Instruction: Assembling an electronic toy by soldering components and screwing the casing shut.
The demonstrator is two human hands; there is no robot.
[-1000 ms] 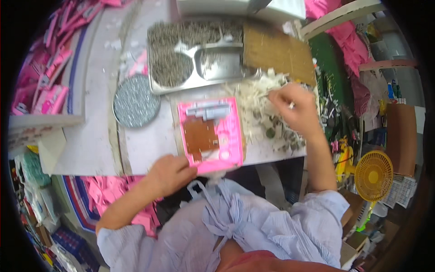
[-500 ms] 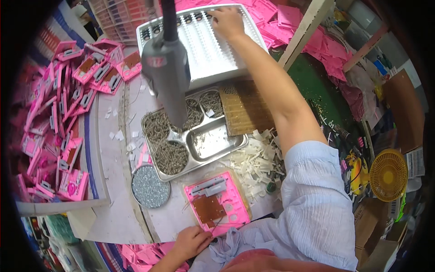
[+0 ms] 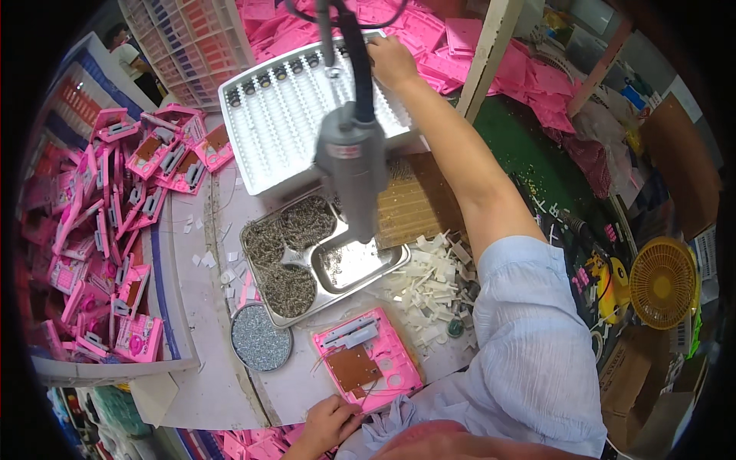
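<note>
My right hand (image 3: 392, 63) reaches to the far right corner of a white ribbed tray (image 3: 257, 180). Its fingers are bent together by a row of small black round parts (image 3: 264, 80); the hanging cable stands close by, and what they pinch is hidden. Near my body lies a pink plastic housing (image 3: 395, 356) with a brown circuit board (image 3: 354, 369), a grey strip and thin wires. At its near left corner rests my left hand (image 3: 331, 423), fingers curled together against the edge and wires. Whatever they hold is too small to make out. A grey electric screwdriver (image 3: 353, 165) hangs over the table.
A metal compartment tray (image 3: 337, 287) holds many screws, beside a round dish of small silvery pieces (image 3: 261, 337). Cardboard (image 3: 422, 195) and loose white plastic parts (image 3: 425, 284) lie to the right. Pink assemblies (image 3: 107, 222) crowd a left bin; pink shells (image 3: 414, 31) pile up behind.
The hanging screwdriver now appears farther right, over the metal tray. The whole view has shifted a little. My right hand stays at the white tray's far corner, my left by the housing.
</note>
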